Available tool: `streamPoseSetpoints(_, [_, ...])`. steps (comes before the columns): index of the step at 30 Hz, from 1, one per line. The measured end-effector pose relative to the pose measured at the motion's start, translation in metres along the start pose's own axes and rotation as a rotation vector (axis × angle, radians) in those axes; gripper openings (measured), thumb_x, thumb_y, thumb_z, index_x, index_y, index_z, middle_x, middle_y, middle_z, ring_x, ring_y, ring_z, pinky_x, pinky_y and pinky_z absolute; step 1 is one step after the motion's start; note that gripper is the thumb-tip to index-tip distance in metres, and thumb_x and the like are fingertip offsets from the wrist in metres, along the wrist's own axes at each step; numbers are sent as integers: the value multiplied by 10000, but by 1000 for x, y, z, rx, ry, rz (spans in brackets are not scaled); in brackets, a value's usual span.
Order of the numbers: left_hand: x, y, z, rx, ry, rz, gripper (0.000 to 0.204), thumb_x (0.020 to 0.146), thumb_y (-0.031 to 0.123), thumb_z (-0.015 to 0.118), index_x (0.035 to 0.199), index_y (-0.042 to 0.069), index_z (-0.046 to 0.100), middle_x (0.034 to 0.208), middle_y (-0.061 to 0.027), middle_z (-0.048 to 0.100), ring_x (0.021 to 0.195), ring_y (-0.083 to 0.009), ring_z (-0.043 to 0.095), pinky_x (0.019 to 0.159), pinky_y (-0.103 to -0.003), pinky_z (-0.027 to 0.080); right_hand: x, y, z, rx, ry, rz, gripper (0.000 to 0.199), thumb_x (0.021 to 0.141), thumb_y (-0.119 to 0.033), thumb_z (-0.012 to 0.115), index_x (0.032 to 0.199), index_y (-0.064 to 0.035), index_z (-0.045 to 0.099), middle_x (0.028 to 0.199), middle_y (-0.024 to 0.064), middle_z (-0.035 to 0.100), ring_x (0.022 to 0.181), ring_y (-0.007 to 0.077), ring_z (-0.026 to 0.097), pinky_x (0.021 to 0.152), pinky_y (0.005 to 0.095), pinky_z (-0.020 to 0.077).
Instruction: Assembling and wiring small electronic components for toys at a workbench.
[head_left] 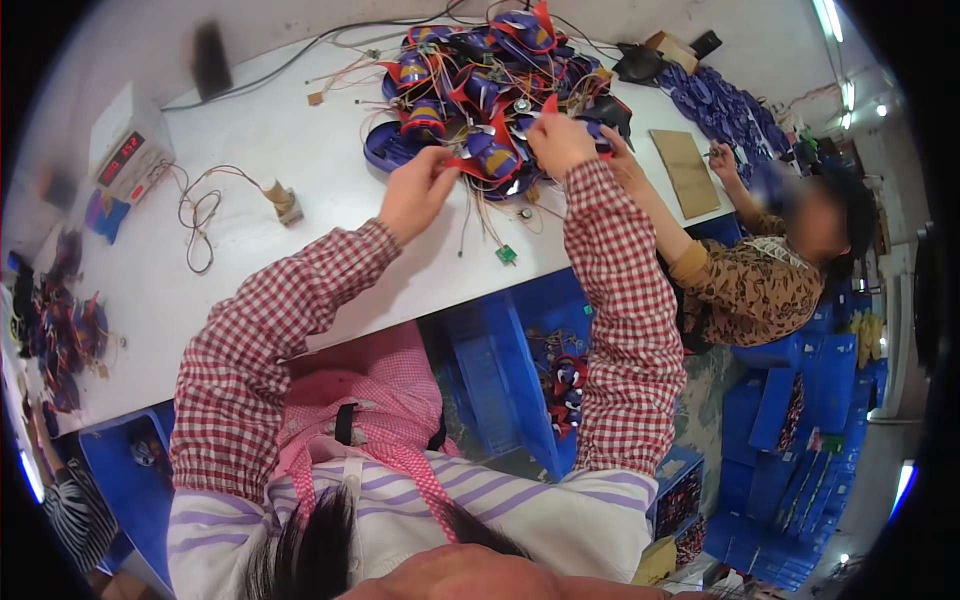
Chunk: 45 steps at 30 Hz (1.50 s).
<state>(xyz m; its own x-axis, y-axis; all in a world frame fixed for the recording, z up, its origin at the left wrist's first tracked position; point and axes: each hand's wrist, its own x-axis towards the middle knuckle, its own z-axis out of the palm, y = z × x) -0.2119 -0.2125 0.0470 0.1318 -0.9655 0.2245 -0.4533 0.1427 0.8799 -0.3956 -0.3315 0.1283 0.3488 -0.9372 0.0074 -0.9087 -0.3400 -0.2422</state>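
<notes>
A purple, yellow and red plastic shell [494, 158] with thin wires lies at the near edge of a heap of similar wired shells [480, 80]. My left hand [415, 192] pinches the pointed red end of this shell between thumb and fingers. Just right of the shell, my right hand [562, 145] is closed, its fingertips hidden against the heap. A red fin rises right above those fingers; what they grip cannot be made out. Below the shell, wires run to a small green circuit board [506, 255] on the white table [330, 130].
At left stand a white power supply [135, 150] and a loose cable [200, 225] by a small tan block [283, 202]. A co-worker [770, 270] sits at right, one arm reaching to the heap. Nearby are a brown board [685, 173], purple parts [725, 115] and blue crates [490, 370].
</notes>
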Motion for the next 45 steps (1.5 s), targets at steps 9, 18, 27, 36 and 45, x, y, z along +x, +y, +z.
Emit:
streamPoseSetpoints(9, [61,36,47,445,-28,-180,768,775,581,593,1247,0,421,1157,-248,468,876,-381,612,779,-413,512,-20,16,51,69,-3,249,343,798,-261,588,1048,-30,548,896,196,658,867,382,621,765,427,496])
streamPoseSetpoints(18, [50,37,46,368,-43,-386,884,688,667,624,1253,20,417,1130,-241,458,903,-386,603,761,-408,522,-53,26,66,429,103,143,406,762,-155,652,1084,30,486,727,139,598,661,270,618,596,337,504])
streamPoseSetpoints(27, [-7,48,34,87,-52,-306,707,682,432,689,1197,17,441,1110,-207,429,868,-335,572,782,-394,504,-120,10,50,955,-55,157,343,778,-80,649,1062,75,535,693,83,580,466,132,531,443,220,454])
streamPoseSetpoints(36, [-95,67,-73,-280,395,274,568,722,61,688,1193,61,371,1085,-153,461,910,-238,559,691,-288,521,-127,45,8,1523,199,254,275,823,-68,660,1030,78,554,776,109,583,577,140,555,500,224,482])
streamPoseSetpoints(45, [-200,87,-224,-176,648,504,615,748,-54,669,1238,86,326,1180,-144,467,972,-225,555,828,-297,493,-107,59,21,2088,-26,41,148,895,-65,584,993,44,565,834,105,606,610,143,529,563,238,455])
